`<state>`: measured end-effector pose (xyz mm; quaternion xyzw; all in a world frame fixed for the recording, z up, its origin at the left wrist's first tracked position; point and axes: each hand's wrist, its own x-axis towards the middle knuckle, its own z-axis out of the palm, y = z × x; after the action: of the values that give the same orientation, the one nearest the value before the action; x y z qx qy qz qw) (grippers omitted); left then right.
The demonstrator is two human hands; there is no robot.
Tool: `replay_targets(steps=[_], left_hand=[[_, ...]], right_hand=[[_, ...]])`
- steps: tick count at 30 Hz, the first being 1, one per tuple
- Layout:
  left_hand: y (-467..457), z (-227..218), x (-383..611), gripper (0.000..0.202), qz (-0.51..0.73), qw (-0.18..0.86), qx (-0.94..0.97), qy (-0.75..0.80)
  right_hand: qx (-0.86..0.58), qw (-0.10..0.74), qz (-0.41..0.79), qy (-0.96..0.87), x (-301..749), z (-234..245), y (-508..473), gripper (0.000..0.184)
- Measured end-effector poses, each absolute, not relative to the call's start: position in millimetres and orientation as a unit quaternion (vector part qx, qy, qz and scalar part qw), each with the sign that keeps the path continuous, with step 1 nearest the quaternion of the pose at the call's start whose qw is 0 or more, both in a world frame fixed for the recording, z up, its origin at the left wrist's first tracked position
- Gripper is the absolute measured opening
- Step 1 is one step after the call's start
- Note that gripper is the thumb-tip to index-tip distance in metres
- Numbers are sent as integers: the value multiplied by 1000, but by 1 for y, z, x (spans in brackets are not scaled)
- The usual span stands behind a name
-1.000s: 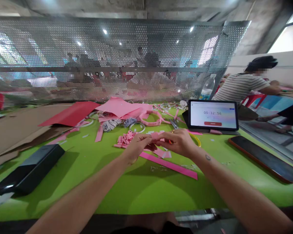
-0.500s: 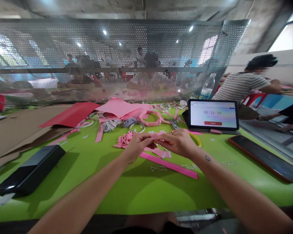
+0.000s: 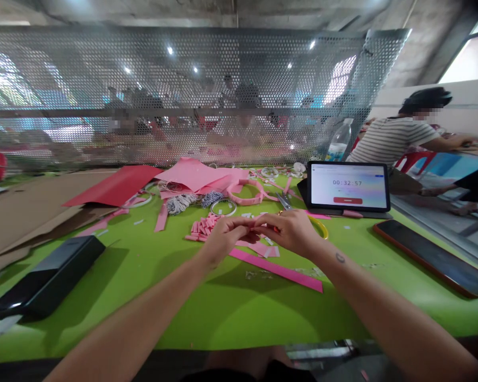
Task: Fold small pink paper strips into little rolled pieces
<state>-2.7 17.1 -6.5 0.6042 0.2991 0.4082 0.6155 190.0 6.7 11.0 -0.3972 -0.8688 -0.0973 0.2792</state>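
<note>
Hands meet at the fingertips above the table: the left hand [image 3: 225, 239] and the right hand [image 3: 290, 232] are both curled closed, pinching a small pink paper strip [image 3: 255, 223] that the fingers mostly hide. It should handle as very light, thin and soft, likely to bend or crease under pressure, so it is best held by its edges between fingertip and thumb.

The bright green table [image 3: 223, 313] carries one loose heap of short pink paper pieces [image 3: 205, 231], too many to count exactly, just beside the left hand. One long, deep-pink paper strip [image 3: 276, 270] lies below the hands. Beyond them are one pink paper ring [image 3: 245, 193], one thin white hoop [image 3: 223, 208], and two bundles of twisted twine, a pale one [image 3: 179, 204] and a blue-and-white one [image 3: 212, 199]. One pair of metal scissors [image 3: 284, 201] sits near the right hand, in front of one black-cased tablet showing a running timer [image 3: 348, 187]. One smartphone [image 3: 434, 260] lies at the right, and one black rectangular case [image 3: 50, 276] lies at the left.
</note>
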Motion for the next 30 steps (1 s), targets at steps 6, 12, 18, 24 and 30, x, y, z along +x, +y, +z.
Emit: replay_targets(steps=[6, 12, 18, 24, 30], left_hand=[[16, -6, -3, 19, 408, 621, 601, 294], [16, -6, -2, 21, 412, 621, 594, 303], [14, -2, -1, 17, 398, 636, 592, 293], [14, -1, -2, 18, 395, 647, 585, 289], [12, 5, -3, 18, 392, 659, 573, 290]], right_hand=[[-388, 308, -89, -864, 189, 8, 6, 23], [-409, 332, -39, -849, 186, 12, 3, 25], [-406, 359, 144, -828, 184, 12, 6, 26], [-361, 426, 337, -759, 179, 6, 10, 29], [-329, 439, 411, -728, 180, 5, 12, 25]])
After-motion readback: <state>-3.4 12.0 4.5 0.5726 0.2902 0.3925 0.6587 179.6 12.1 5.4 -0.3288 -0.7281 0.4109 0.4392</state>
